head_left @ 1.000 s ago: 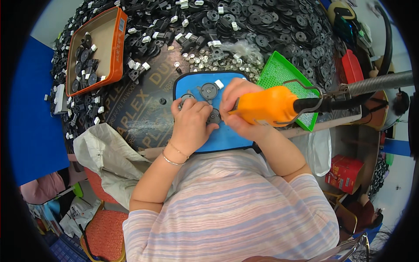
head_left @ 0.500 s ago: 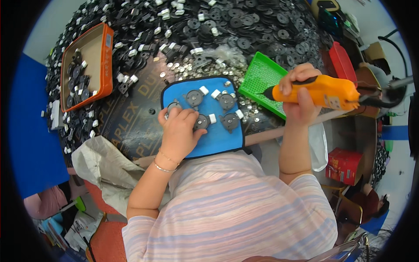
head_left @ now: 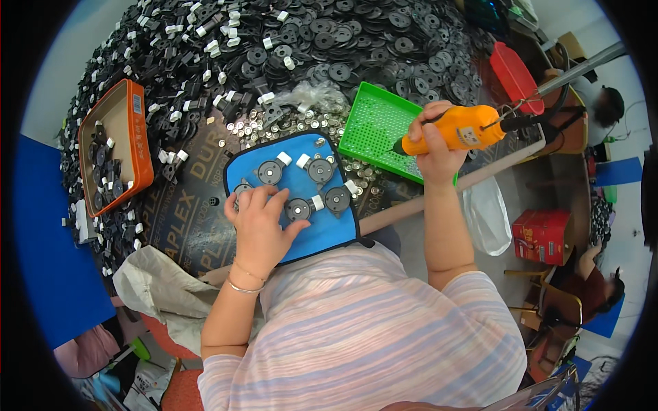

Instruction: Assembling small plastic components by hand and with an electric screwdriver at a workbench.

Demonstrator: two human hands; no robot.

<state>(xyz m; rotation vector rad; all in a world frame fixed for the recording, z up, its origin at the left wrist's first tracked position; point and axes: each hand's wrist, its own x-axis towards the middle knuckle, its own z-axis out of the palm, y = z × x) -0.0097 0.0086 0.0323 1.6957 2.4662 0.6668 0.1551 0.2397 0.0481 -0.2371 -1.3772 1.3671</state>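
Note:
My left hand [head_left: 260,222] rests on a blue mat [head_left: 322,236] with black edging, its fingers spread. Its fingertips lie over a round black plastic part [head_left: 241,188], mostly hidden beneath them. Between index finger and thumb sits another black disc part [head_left: 299,210] with a white tab. Three similar parts [head_left: 269,172] stand farther up and to the right on the mat. Wrapped round an orange electric screwdriver [head_left: 456,129], my right hand [head_left: 439,147] holds it over the green tray [head_left: 353,130]. The screwdriver's dark tip points left, apart from the parts.
A large heap of black discs [head_left: 336,41] and white-tabbed pieces covers the far table. Small silvery metal pieces [head_left: 291,122] lie beyond the mat. An orange-rimmed box [head_left: 142,137] holds parts at left. A red tray [head_left: 514,75] stands far right. The screwdriver's cable [head_left: 517,123] trails right.
The whole view has shifted, putting the mat and trays lower or farther left in the picture. The screwdriver appears smaller and still hangs over the green tray. My left hand stays on the mat.

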